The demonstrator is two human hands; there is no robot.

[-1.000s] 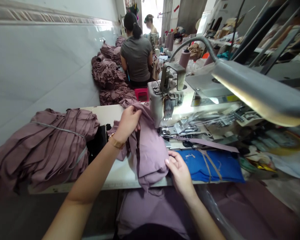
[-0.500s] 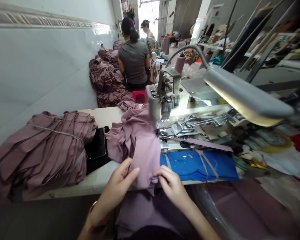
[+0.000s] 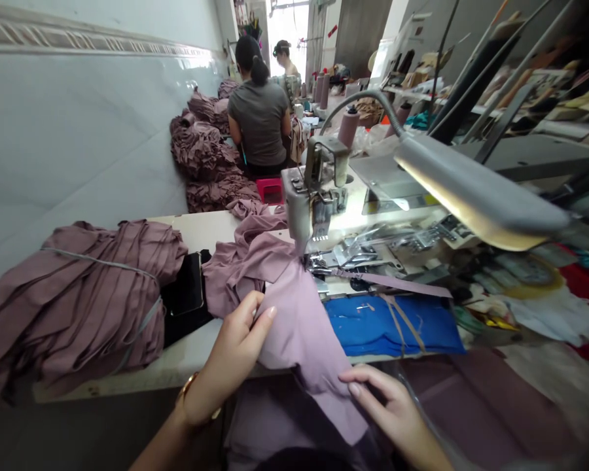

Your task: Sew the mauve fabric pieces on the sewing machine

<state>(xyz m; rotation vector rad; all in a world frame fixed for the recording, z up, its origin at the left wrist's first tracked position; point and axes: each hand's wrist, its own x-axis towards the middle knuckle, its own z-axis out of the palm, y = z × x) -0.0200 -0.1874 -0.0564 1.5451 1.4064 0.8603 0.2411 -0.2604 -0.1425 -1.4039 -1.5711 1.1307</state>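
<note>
A mauve garment piece [image 3: 294, 320] runs from under the sewing machine's head [image 3: 314, 203] down over the table's front edge to my lap. My left hand [image 3: 235, 353] pinches its left edge near the table front, thumb on top. Lower down, below the table edge, my right hand [image 3: 397, 412] grips the same cloth at its right side, fingers curled onto it. A narrow mauve strip [image 3: 397, 282] feeds into the machine from the right.
A tied bundle of mauve pieces [image 3: 78, 294] lies at the table's left, a black phone [image 3: 184, 294] beside it. Blue cloth [image 3: 392, 324] covers the table right of the garment. A lamp [image 3: 471, 190] overhangs the machine. A person in grey [image 3: 260, 118] sits ahead among more bundles.
My left hand came back from the far side of the garment to its near edge. My right hand slid down below the table edge, drawing the cloth straight toward me.
</note>
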